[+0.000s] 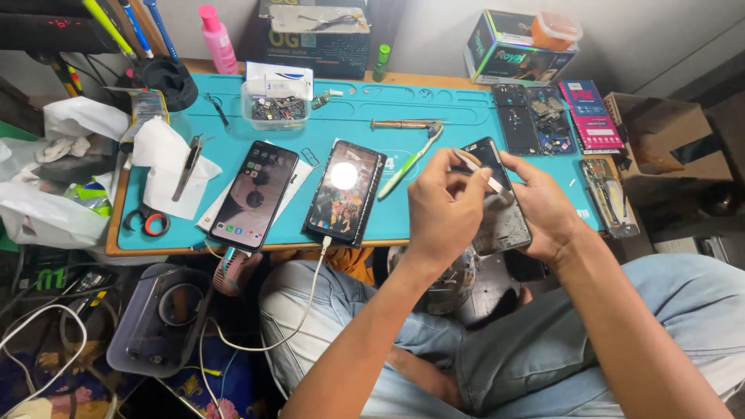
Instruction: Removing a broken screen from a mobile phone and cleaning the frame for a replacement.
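My right hand (547,208) holds a dark, opened phone (500,221) over the near edge of the teal work mat (403,209). The fingers of my left hand (444,211) are closed on a thin pale tool (479,171) whose tip rests on the phone's upper part. Both hands hover above my lap. Much of the phone's lower half is hidden by my fingers.
Two phones with lit screens (254,194) (345,191) lie on the mat, each with a cable plugged in. A toothbrush (410,161), tweezers (188,164), a clear parts tub (275,109), phone frames (534,118) and boxes (518,54) surround them. A pink bottle (216,37) stands behind.
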